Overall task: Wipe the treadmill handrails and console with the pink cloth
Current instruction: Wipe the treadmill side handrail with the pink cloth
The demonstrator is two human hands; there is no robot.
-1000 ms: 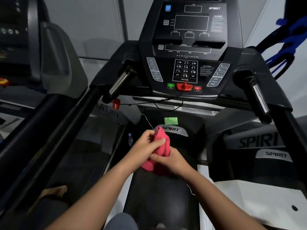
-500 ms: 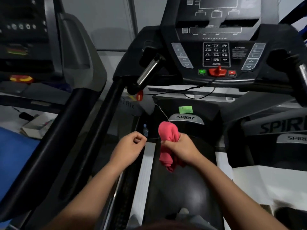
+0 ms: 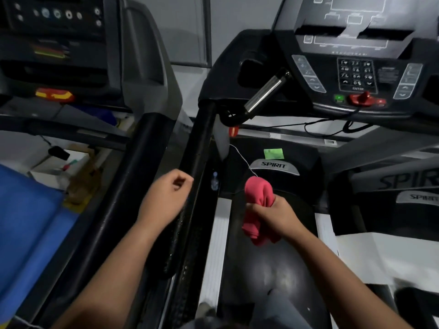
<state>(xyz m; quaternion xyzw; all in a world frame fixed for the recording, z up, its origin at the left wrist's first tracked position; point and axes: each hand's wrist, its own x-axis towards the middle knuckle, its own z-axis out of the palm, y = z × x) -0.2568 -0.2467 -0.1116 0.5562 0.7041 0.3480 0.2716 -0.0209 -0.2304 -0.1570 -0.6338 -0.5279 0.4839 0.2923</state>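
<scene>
The right hand (image 3: 273, 213) is clenched around the bunched pink cloth (image 3: 259, 205), which pokes out above the fist and hangs in a loose fold below it. The cloth sits over the black running belt (image 3: 273, 269), just short of the grey motor cover badge marked SPIRIT (image 3: 274, 166). The left hand (image 3: 166, 198) holds nothing; its fingers are loosely curled, the thumb close to the forefinger, and it hovers just beside the long black left handrail (image 3: 194, 176).

Taking that handrail as the landmark: its long axis runs from the near bottom of the view up and away toward the black console with the numeric keypad (image 3: 356, 74), where a short silver-sleeved grip (image 3: 267, 91) angles off its far end. The cloth lies to the right of the rail, with the white side strip (image 3: 217, 233) of the deck between them. The empty left hand is the nearer of the two, but the right hand has the cloth, so the likely next move is a reach across to the left with the cloth, then strokes along the rail's length. The console lies farther off, beyond the rail's far end and above the cloth.
</scene>
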